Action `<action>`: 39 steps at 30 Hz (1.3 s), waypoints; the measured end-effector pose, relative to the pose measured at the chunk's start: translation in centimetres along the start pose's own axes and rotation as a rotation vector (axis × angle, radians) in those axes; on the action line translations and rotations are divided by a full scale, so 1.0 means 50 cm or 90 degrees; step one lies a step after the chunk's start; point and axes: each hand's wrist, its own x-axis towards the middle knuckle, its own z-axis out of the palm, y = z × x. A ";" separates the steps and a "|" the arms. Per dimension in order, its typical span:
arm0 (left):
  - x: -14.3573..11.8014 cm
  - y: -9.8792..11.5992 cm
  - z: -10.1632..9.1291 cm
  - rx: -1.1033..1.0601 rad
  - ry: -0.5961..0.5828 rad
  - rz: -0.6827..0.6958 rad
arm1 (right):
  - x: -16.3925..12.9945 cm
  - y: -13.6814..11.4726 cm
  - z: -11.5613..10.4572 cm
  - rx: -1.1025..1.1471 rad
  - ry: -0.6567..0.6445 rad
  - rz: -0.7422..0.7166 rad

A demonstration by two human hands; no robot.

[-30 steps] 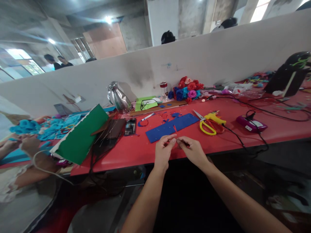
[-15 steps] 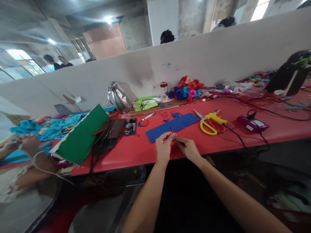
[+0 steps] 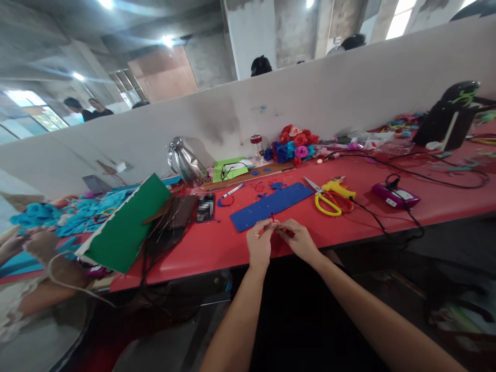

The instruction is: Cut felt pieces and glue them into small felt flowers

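Note:
Just in front of the table's edge, my left hand [image 3: 260, 244] pinches a small, thin, dark reddish-blue piece [image 3: 272, 216] that sticks up from the fingertips; its kind is too small to make out. My right hand [image 3: 298, 239] meets it from the right, fingers closed together, and what lies in that pinch is hidden. Beyond both hands lies a long blue foam sheet [image 3: 273, 205]. Yellow-handled scissors [image 3: 328, 204] rest partly open to its right, beside a yellow glue gun [image 3: 336, 187].
Blue scraps [image 3: 277, 185] and a white marker [image 3: 233, 190] lie behind the sheet. A purple power box [image 3: 395, 195] with black cables sits right. Left are a green board [image 3: 126, 227], a dark pouch [image 3: 174, 219] and a co-worker's hands [image 3: 41, 243]. A metal jug [image 3: 186, 163] and foam flowers [image 3: 292, 147] stand behind.
The view has shifted slightly. My two hands have drawn a little closer around the thin piece, and less of it shows above my fingertips. The tools lie where they were.

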 end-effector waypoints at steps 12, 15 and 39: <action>-0.003 0.001 0.002 -0.002 0.012 -0.031 | -0.005 -0.004 0.001 -0.035 -0.014 0.004; 0.005 -0.001 0.000 -0.001 0.009 -0.029 | -0.006 -0.005 0.004 -0.050 -0.018 0.010; 0.043 -0.045 -0.037 -0.152 0.017 -0.104 | -0.008 -0.009 0.007 -0.170 -0.128 0.022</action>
